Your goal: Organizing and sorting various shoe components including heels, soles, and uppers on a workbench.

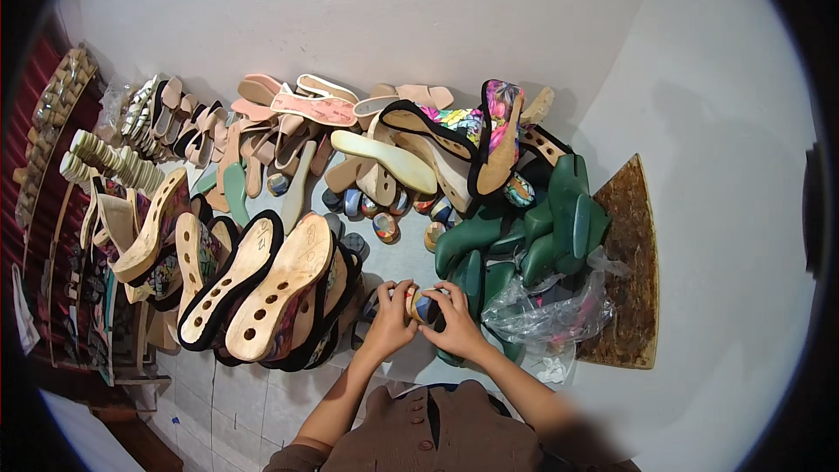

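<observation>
At the near edge of the table, my left hand [393,321] and my right hand [453,325] come together, fingers curled around a multicoloured block heel [425,308]. Blue, yellow and orange patches show on it between the thumbs and fingertips. Whether it is one heel or two side by side cannot be made out. Similar patterned heels, such as a loose heel [385,227], lie just beyond my hands. To the left of my left hand stand large wedge soles [293,284] with dark holes and black-edged sides. Green shoe lasts [542,227] are heaped close to my right hand.
A crumpled clear plastic bag [559,310] lies against the lasts, beside a brown mottled board [625,271]. Floral wedges [501,135], a pale insole [384,160] and pink sandal parts [313,107] crowd the back. Racks of shoe parts [52,122] stand at the far left.
</observation>
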Demonstrator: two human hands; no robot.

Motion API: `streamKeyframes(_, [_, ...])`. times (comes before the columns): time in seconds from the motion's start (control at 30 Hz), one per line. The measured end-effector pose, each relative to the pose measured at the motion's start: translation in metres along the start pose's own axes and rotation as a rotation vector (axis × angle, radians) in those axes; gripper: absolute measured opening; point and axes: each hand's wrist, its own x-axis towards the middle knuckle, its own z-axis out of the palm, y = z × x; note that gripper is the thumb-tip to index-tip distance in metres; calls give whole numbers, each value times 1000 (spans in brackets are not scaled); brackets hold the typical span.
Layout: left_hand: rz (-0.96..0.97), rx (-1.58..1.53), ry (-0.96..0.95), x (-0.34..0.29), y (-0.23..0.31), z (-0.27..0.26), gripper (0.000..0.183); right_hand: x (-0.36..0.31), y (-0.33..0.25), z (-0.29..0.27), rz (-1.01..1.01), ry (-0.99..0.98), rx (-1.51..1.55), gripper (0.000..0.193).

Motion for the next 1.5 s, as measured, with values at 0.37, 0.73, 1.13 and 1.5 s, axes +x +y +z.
streamKeyframes(0.37, [133, 397, -191, -37, -5, -9, 61, -36, 4, -7, -19, -250, -104, 66])
streamKeyframes(0.73, [404, 686, 25, -18, -19, -4, 57, -28, -7, 7, -50, -97, -391, 63])
streamKeyframes(1.13, [330, 569, -188, -8, -40, 4, 59, -15, 7, 24, -106, -134, -597, 57])
streamKeyframes(1.5, [272, 554, -240, -5, -39, 3, 63, -12, 14, 30, -100, -124, -606, 40])
